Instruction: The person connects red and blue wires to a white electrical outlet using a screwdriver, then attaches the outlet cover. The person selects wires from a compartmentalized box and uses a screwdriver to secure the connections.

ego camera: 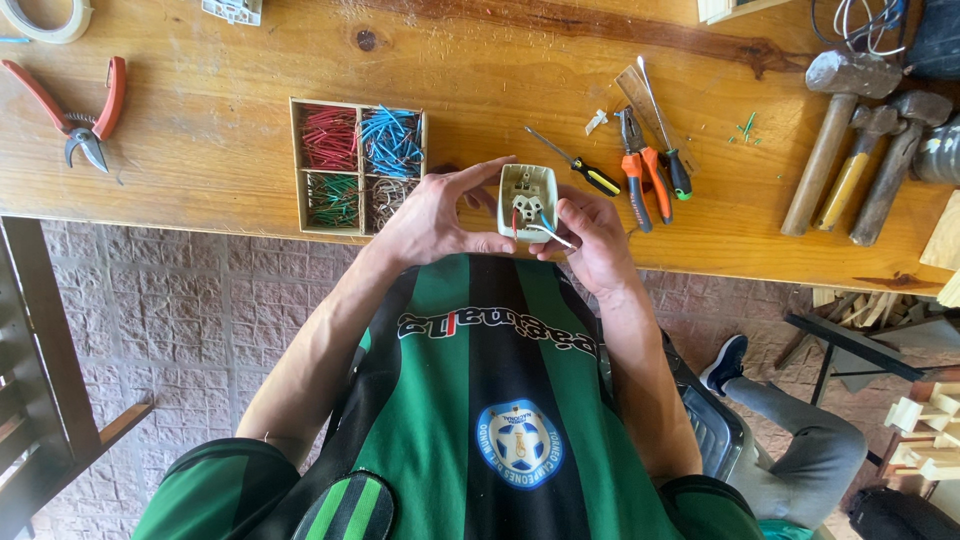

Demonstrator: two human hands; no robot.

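Both hands are clamped on a cream socket module (527, 198) held over the table (200, 150) edge, left hand (432, 215) gripping its side, right hand (590, 235) pinching its coloured wires (545, 226), beside a wire-piece tray (358, 165).

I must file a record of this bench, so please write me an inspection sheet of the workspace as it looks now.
Surface: wooden bench, knots and a dark crack near the far edge.
Job's things: pale socket housing seen from its back, with red, blue and white wires coming out.
Clutter: four-compartment wire box, red cutters, tape roll, yellow-handled screwdriver, orange pliers, green screwdriver, three hammers.
Grippers: left hand grips the housing; right hand fingers pinch the wires.
Cables: loose bundle at far right corner.
Surroundings: paved floor, another person's leg, wood offcuts.
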